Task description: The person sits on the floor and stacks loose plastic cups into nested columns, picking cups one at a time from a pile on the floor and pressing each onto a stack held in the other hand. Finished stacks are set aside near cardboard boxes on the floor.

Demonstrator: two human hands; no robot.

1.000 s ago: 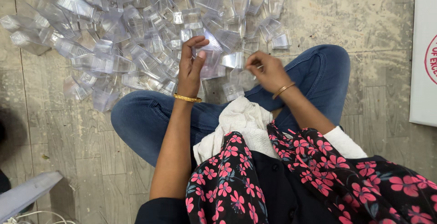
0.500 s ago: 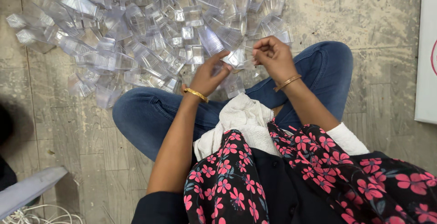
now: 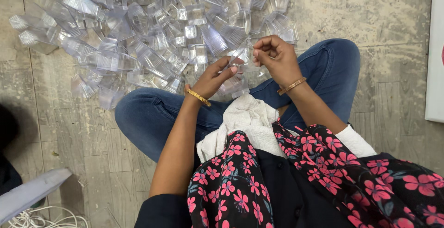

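The left hand (image 3: 213, 77) and right hand (image 3: 273, 56), both with fingers pinched shut, grip 1 clear plastic piece (image 3: 241, 57) between them above the knees, beside the pile of clear plastic containers (image 3: 138, 33) on the floor (image 3: 370, 10).

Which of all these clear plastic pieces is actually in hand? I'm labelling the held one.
The clear piece between the left hand and right hand, above the knees; both hands pinch it, while the others lie loose in the heap on the floor.

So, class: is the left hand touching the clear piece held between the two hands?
Touching. The head view shows the left hand with fingertips against the clear piece, no gap visible, while the right hand pinches it from the other side.
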